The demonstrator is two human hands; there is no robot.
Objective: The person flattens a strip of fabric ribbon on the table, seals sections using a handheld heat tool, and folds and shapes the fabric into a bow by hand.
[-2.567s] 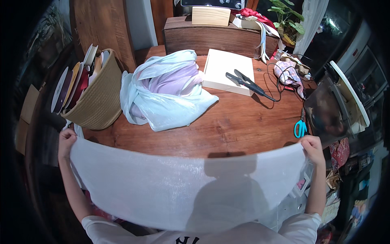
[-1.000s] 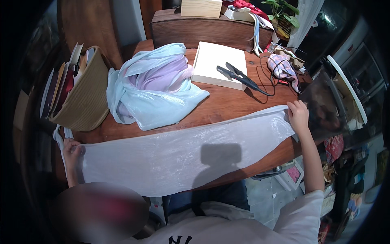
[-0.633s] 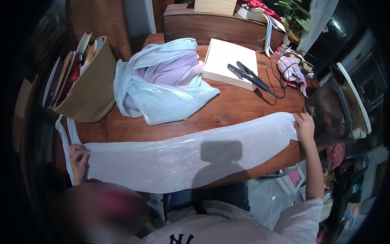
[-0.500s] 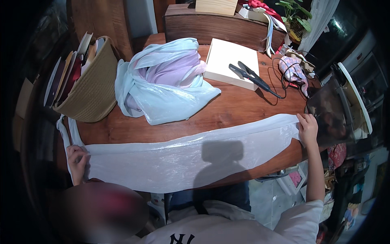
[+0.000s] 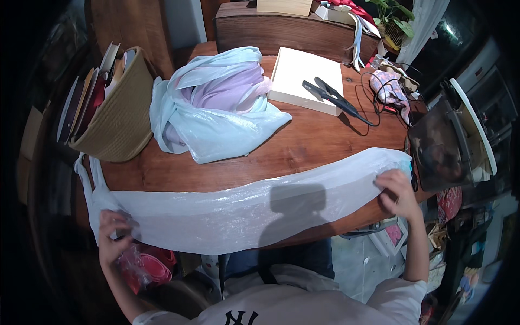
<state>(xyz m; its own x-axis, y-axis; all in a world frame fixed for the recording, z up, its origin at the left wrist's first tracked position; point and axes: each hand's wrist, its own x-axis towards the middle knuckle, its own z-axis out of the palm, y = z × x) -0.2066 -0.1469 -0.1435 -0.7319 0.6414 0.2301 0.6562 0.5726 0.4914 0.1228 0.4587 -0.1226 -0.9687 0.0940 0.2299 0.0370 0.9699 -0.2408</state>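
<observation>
A long strip of sheer, shiny white fabric (image 5: 216, 216) lies across the near part of the table, its left end trailing in narrow bands toward the basket. Over its left end my left hand (image 5: 112, 235) curves, the thumb apart from the bent, slightly blurred fingers. My right hand (image 5: 400, 195) is at the fabric's near right edge, fingers bent over it and thumb apart below. Neither hand visibly grips the cloth. Beyond the strip sits a loose heap of pale blue and lilac fabric (image 5: 216, 119).
A woven basket (image 5: 116, 119) of books stands at left. A hair straightener (image 5: 336, 100) rests across a white box (image 5: 309, 76), its cord trailing right near a patterned pouch (image 5: 387, 89). A dark translucent bin (image 5: 441, 143) stands at right. Behind is a wooden box (image 5: 292, 35).
Both hands have let go of the strip's ends. My right hand moved toward me and slightly left along its edge; my left hand moved nearer and right. The right end now lies spread out.
</observation>
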